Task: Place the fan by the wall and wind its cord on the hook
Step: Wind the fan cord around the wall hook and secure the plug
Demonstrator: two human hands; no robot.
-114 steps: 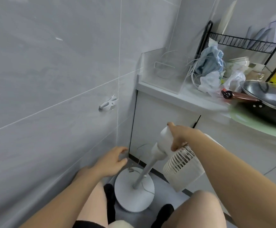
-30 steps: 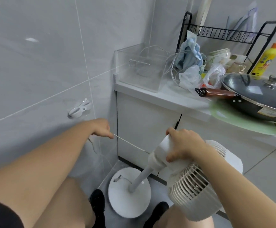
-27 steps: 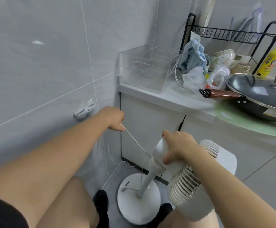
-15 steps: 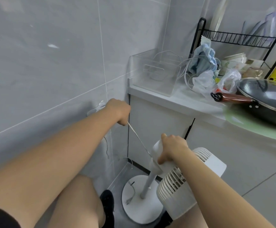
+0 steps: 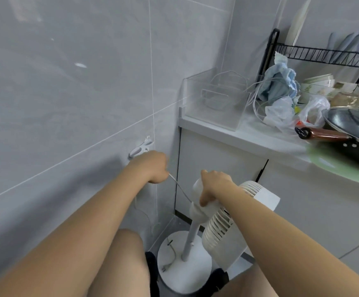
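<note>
While left hand pinches cord, no label legible.

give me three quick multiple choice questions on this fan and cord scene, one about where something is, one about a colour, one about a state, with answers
1. Where is the hook?
A. on the tiled wall, just above the left hand
B. on the cabinet door
C. on the dish rack

2. What colour is the fan?
A. black
B. white
C. green

3. What is the left hand doing?
A. resting flat on the floor
B. gripping the wok handle
C. pinching the cord

Answers:
1 A, the hook sits on the wall tile right above the knuckles.
2 B, base, pole and head are all white.
3 C, the cord runs taut from the closed fingers to the fan's neck, which the right hand grips.
</note>
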